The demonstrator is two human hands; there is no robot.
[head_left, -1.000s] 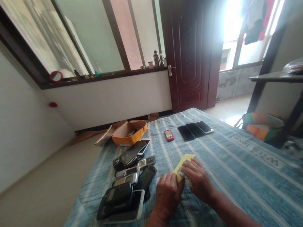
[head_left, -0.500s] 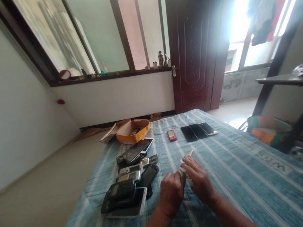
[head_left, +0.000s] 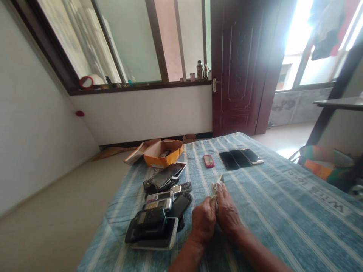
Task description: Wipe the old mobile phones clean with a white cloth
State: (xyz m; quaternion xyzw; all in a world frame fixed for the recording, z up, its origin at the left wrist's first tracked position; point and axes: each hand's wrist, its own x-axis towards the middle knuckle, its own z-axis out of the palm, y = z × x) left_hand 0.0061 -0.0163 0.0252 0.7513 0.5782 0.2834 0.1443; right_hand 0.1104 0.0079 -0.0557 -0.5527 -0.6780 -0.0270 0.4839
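At the far-left corner of the bed [head_left: 272, 211], you have an open orange cardboard box [head_left: 153, 161], its lid folded back past the left edge. Inside lies at least one dark handset [head_left: 164, 153]; the near wall hides its lower part, and you cannot tell what else is in there. Beyond the right edge of the bed is an open green-and-orange bag [head_left: 314, 168], cut off below by the bed, its contents unclear. Over on the dark window ledge [head_left: 170, 86], a small pale cup [head_left: 192, 78] holds dark things too tiny to make out.

Your hands meet in front of you, well inside the near edge. Your left hand [head_left: 203, 218] is clenched around the lower end of a slim, flat, yellow-edged object [head_left: 222, 176], while your right hand [head_left: 227, 211] presses a crumpled white cloth [head_left: 216, 186] against it. Only the object's tip shows above your fingers, so you cannot see its face.

Toward the left edge lies an overlapping heap of black, silver and white mobile phones [head_left: 159, 205], several partly covered. Near the far edge sit a small pink-framed phone [head_left: 209, 161] and, to its right, three flat dark-screened phones [head_left: 239, 158] side by side.
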